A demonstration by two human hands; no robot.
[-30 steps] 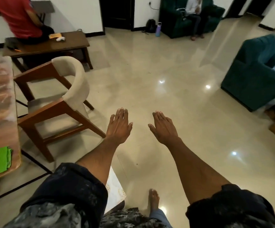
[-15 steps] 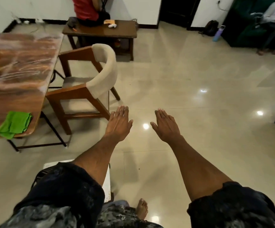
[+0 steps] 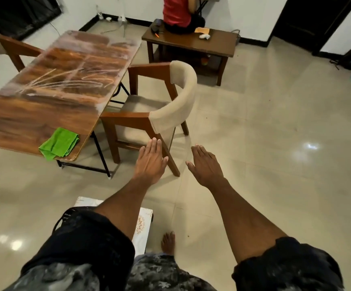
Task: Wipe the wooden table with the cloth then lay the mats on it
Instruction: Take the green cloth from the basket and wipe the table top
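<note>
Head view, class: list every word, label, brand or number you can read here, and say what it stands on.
None can be read.
The white mat below the arms shows only an ornamental pattern, no letters.
The orange item on the dark side table is too small and blurred to read.

Single head cam, on me, pitched forward-down: my hands centre frame close up, wooden table [image 3: 44,106] far left of them.
</note>
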